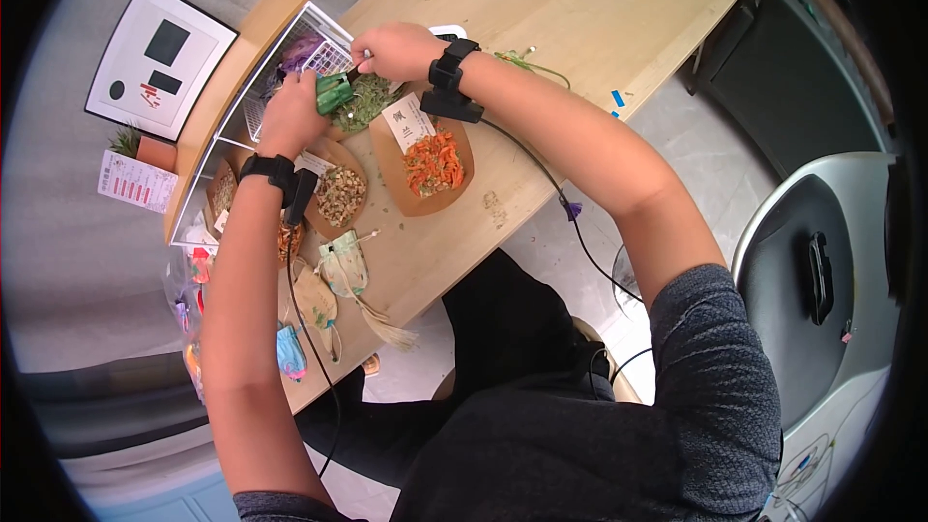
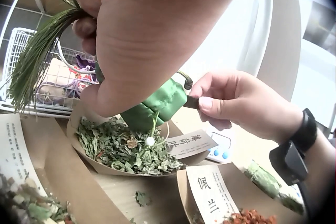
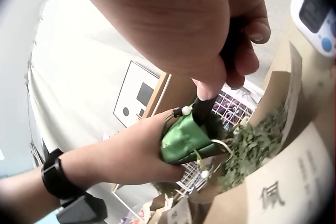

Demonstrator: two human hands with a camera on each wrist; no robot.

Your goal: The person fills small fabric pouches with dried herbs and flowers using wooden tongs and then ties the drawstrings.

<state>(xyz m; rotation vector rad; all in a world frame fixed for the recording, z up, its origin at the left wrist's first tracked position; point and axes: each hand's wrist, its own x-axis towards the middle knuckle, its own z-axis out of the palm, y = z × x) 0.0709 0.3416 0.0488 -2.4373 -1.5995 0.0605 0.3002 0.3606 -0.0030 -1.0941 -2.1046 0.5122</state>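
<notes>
My left hand (image 1: 295, 118) grips a green satin drawstring pouch (image 3: 185, 139) by its side. A green tassel (image 2: 44, 50) hangs from the pouch beside that hand in the left wrist view. In my right hand (image 1: 398, 52) is a dark, flat-ended tool (image 3: 203, 110), pinched between thumb and fingers, its tip in the mouth of the pouch. What the pouch contains is hidden. Both hands are over a brown paper tray (image 2: 100, 165) of dried green leaves (image 2: 123, 145). White beads (image 2: 150, 141) dangle from the pouch's cords.
A paper tray (image 1: 387, 159) of orange shreds stands nearer me, beside one of chopped pale pieces (image 1: 338, 195). A white wire basket (image 1: 329, 58) stands behind the hands. A patterned pouch (image 1: 343, 263) lies near the table edge. A white device (image 3: 317, 14) sits to the right.
</notes>
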